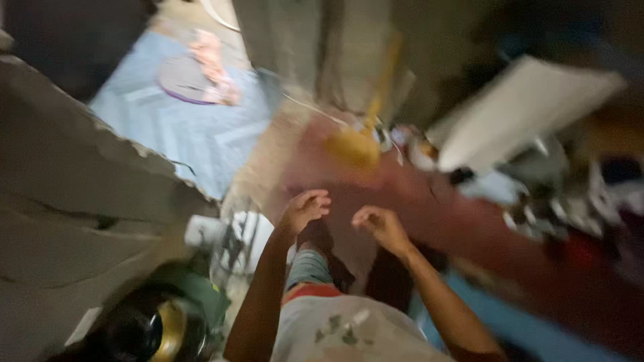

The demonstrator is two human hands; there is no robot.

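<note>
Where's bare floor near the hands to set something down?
Bare reddish floor lies ahead of the right hand, up to the yellow tool. The blue mat is mostly bare beyond the left hand. The right edge is crowded with blurred clutter.

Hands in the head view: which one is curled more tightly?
The left hand, fingers bunched together beside the other; the right hand is looser. Neither visibly holds anything.
</note>
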